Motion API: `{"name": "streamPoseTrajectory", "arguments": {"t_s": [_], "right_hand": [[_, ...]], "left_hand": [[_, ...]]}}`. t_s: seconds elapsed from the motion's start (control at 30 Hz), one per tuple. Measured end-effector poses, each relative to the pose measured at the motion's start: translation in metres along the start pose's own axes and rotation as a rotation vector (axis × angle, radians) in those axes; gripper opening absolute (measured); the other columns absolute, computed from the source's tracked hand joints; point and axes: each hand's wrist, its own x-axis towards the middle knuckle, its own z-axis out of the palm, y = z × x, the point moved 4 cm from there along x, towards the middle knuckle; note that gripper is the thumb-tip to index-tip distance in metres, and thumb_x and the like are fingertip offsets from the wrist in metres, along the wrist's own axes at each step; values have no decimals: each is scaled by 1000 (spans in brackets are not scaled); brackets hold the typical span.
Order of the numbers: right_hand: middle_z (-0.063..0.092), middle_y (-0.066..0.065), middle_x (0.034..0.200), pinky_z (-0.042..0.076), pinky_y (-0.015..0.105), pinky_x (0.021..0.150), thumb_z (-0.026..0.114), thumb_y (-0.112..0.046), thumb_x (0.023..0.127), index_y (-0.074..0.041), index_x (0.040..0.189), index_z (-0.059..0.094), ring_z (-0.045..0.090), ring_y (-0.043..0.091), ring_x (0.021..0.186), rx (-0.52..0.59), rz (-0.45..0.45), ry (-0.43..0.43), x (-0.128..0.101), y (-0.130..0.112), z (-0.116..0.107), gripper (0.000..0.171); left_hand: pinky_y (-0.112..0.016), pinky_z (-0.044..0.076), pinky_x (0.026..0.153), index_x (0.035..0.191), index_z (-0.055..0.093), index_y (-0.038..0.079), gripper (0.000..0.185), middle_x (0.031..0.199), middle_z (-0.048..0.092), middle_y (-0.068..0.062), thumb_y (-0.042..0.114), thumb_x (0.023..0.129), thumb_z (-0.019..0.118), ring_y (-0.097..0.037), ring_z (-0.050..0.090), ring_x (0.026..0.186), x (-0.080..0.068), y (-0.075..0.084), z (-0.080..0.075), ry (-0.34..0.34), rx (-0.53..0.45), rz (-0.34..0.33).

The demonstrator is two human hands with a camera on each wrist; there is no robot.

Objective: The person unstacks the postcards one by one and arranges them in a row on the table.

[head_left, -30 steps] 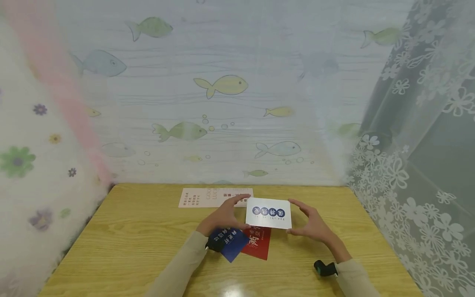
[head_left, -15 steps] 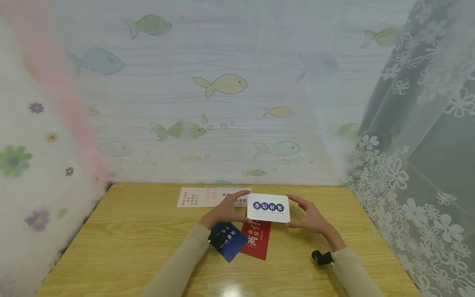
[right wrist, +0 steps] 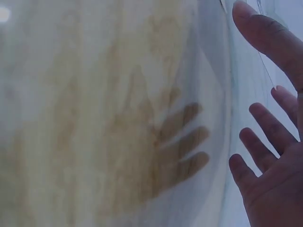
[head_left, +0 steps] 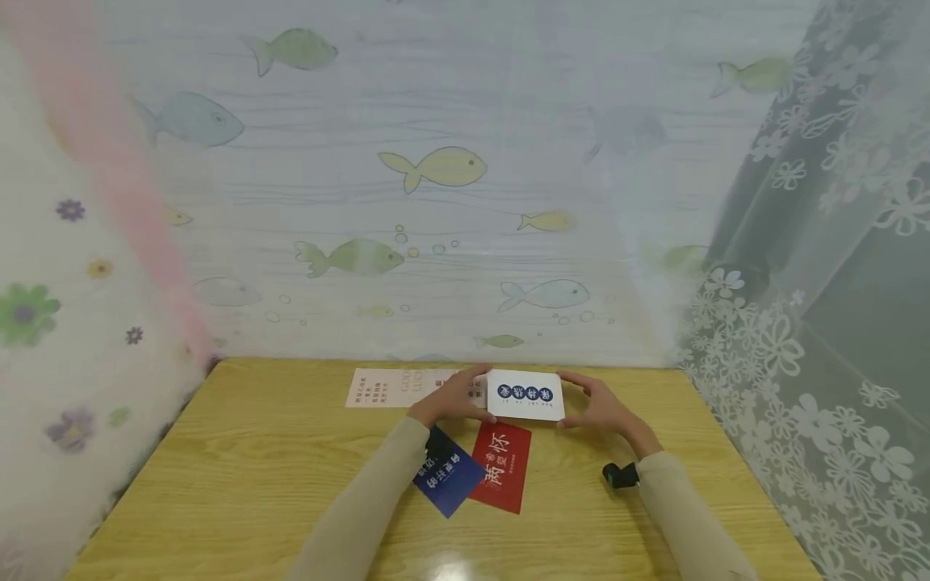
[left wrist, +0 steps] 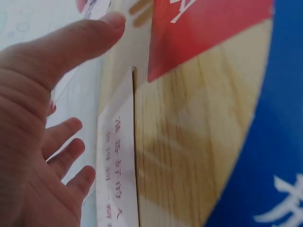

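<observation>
Both hands hold a white card (head_left: 525,394) with blue round marks just above the wooden table (head_left: 276,452), near its back edge. My left hand (head_left: 483,395) grips the card's left edge between thumb and fingers. My right hand (head_left: 567,399) grips the right edge the same way. In the left wrist view the thumb (left wrist: 71,42) reaches over a pale card (left wrist: 116,156). In the right wrist view the fingers (right wrist: 265,127) are spread above the table (right wrist: 94,118).
A red card (head_left: 501,466) and a blue card (head_left: 446,478) lie side by side under my left forearm. A long pale pink card (head_left: 388,387) lies along the back edge. A fish-print sheet (head_left: 436,202) walls the back and a lace curtain (head_left: 814,339) the right.
Both hands have carried the white card away from me, off the red card and toward the back edge, lower to the table. It now overlaps the pink card's right end.
</observation>
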Motion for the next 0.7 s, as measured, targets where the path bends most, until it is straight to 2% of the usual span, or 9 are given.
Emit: {"name": "streamPoseTrajectory", "arguments": {"t_s": [0.17,0.37,0.5,0.7], "right_hand": [[45,23,154,28,70,115,95,-20,69,0,150,47,34,49,145,2,17,-12,9,8,-6,96],[43,18,157,28,62,119,95,-19,69,-6,151,48,31,43,149,-31,92,-49,22,16,-8,96],[40,18,160,27,62,120,95,-19,68,-8,152,48,28,44,150,-36,142,-66,28,17,-10,97],[36,20,161,27,63,120,95,-21,70,-10,153,46,27,46,150,-55,182,-98,29,20,-12,97]], "left_hand": [[-53,35,119,159,32,8,105,160,39,-16,28,75,92,-37,38,147,12,1,2,12,5,-15],[-52,38,118,160,30,12,105,161,37,-15,28,76,91,-37,40,146,19,-1,4,9,5,-62],[-50,38,118,160,30,9,105,160,38,-16,27,76,91,-36,39,146,23,-2,5,11,0,-66],[-48,33,122,160,31,8,104,161,37,-14,30,77,90,-34,32,150,27,-4,10,3,69,-82]]}}
